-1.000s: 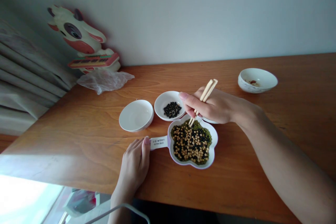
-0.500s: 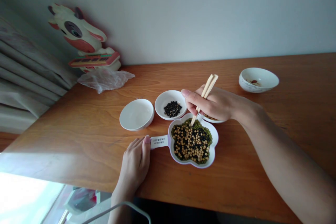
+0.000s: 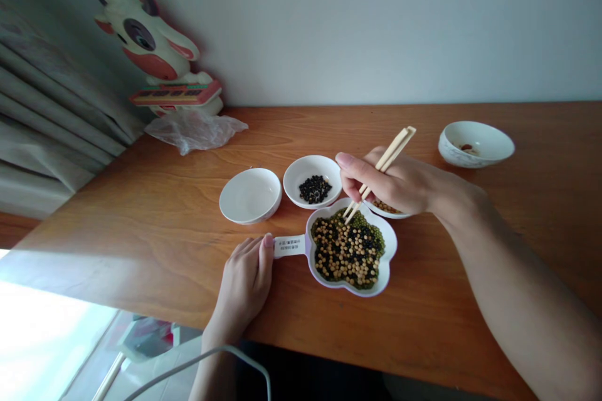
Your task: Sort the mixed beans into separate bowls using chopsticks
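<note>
My left hand (image 3: 248,279) is closed round the end of the handle of a white, flower-shaped scoop (image 3: 388,263) that rests on the table. Inside the scoop lie mixed beans (image 3: 348,250): black, tan and small green ones. A pair of wooden chopsticks (image 3: 386,156) is pinched in my right hand (image 3: 395,182), tips down among the beans at the scoop's far side. Just behind, a white bowl (image 3: 294,169) holds black beans (image 3: 315,189). Another white bowl (image 3: 251,195), left of it, looks bare inside. A third bowl (image 3: 390,214) with tan beans is partly hidden under my right hand.
A white bowl (image 3: 476,144) with a few reddish-brown bits stands at the back right. At the back left are a cow-shaped toy keyboard (image 3: 176,94) and a crumpled clear plastic bag (image 3: 195,130). A grey cable (image 3: 202,357) crosses my left forearm.
The chopsticks' tips have parted slightly and stay at the scoop's far side, while their upper ends lean further right. My left hand keeps its hold; the whole view has shifted a little.
</note>
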`<state>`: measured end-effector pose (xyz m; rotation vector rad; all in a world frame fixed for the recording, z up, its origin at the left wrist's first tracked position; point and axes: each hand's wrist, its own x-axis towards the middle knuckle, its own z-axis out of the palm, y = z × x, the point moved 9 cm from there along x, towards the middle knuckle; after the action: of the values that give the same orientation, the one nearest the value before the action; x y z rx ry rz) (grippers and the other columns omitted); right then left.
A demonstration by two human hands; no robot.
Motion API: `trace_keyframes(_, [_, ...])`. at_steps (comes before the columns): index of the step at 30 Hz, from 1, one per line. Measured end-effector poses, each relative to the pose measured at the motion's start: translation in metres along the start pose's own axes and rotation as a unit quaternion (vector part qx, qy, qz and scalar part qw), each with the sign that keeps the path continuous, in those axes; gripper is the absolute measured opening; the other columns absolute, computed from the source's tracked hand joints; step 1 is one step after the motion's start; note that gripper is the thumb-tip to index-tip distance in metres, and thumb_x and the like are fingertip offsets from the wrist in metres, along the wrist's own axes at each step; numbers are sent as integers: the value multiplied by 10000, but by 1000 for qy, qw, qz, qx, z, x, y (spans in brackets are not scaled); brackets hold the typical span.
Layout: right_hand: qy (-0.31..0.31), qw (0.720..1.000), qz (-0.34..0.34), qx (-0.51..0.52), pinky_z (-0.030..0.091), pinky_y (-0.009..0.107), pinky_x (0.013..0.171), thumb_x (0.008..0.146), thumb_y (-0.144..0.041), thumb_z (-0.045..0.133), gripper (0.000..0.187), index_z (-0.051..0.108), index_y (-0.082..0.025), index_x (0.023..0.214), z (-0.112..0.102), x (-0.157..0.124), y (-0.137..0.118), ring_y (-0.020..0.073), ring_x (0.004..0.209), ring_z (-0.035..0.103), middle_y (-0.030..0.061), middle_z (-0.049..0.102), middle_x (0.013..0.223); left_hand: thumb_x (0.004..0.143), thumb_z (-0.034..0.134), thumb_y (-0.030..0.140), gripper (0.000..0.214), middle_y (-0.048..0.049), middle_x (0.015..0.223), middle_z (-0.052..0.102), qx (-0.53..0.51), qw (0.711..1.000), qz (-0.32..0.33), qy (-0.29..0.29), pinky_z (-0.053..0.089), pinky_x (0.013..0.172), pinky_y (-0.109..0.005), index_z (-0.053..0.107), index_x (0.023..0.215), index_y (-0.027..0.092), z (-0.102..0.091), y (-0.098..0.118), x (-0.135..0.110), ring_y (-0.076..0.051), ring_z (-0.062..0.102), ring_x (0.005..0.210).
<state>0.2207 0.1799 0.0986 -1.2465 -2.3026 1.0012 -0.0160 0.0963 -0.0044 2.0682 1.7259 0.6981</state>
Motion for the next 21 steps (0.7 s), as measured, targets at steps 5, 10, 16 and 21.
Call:
trace_keyframes(5, [8, 1000, 8, 12, 349, 331, 593, 1027, -716, 240, 743, 631, -196, 669, -4, -3, 2, 138, 537, 509, 9, 615, 599, 1117, 329, 377, 451, -32, 767, 633, 0, 1000, 0, 0, 409, 736, -327, 508, 734, 222, 0, 1, 0, -188, 547, 714])
trace_keyframes(10, [7, 1000, 4, -3, 348, 334, 577, 1034, -704, 234, 745, 639, -203, 660, -3, 0, 5, 146, 542, 526, 13, 618, 594, 1119, 328, 367, 446, -29, 776, 641, -13, 1000, 3, 1, 407, 750, -328, 512, 741, 219, -1, 6, 1, -182, 535, 705])
trace_keyframes(16, [4, 1000, 6, -24, 352, 333, 563, 1042, -689, 226, 727, 631, -209, 675, -1, 2, 8, 144, 535, 520, 7, 602, 587, 1120, 331, 363, 440, -30, 796, 659, -25, 1000, 6, 0, 414, 773, -330, 517, 748, 218, -1, 9, 1, -183, 549, 724])
trace_keyframes(21, [11, 1000, -2, -21, 370, 320, 564, 1046, -683, 231, 730, 626, -209, 656, -3, 2, 6, 130, 531, 520, 1, 592, 574, 1120, 328, 362, 443, -27, 780, 656, -24, 1000, 7, -1, 414, 780, -340, 501, 738, 220, 0, 10, 1, -188, 544, 719])
